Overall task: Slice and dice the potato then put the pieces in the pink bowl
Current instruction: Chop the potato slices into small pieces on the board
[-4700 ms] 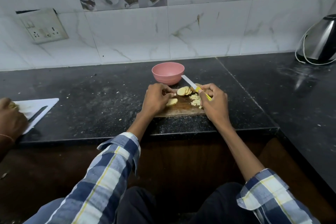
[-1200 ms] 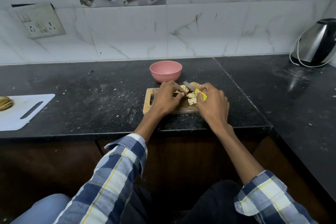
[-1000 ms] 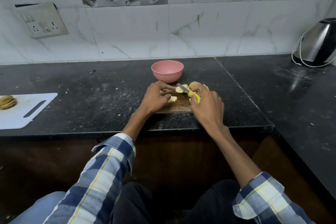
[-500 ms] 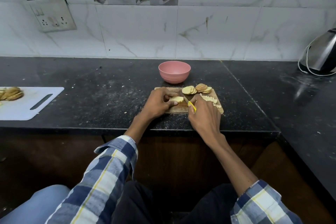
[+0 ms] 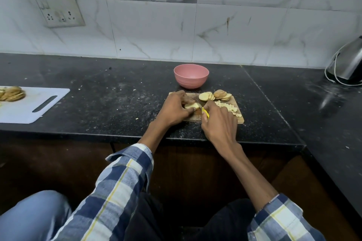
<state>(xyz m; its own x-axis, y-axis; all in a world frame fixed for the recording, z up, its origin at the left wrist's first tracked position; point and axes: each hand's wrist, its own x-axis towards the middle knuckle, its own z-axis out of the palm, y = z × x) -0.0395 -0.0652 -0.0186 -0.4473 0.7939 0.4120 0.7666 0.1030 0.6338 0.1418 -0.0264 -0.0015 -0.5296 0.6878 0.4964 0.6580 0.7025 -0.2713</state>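
On the wooden cutting board [image 5: 240,118], my left hand [image 5: 175,108] pinches a small stack of potato slices [image 5: 191,105] and holds it down. My right hand [image 5: 219,121] grips a knife by its yellow handle [image 5: 205,113]; the blade points toward the stack and is mostly hidden by my fingers. More round potato slices [image 5: 214,95] lie fanned at the board's far edge. A row of diced potato pieces [image 5: 228,107] sits on the board's right side. The pink bowl [image 5: 191,76] stands just behind the board, and I see nothing inside it.
A white cutting board [image 5: 33,104] with sliced potato [image 5: 11,93] lies at the far left of the black counter [image 5: 109,100]. A steel kettle [image 5: 347,64] with a white cord stands at the back right. The counter edge runs just below my wrists.
Since a second ago my hands have come to the board's near left part, where the left hand now pins a stack of slices. The camera has tilted down and moved closer.
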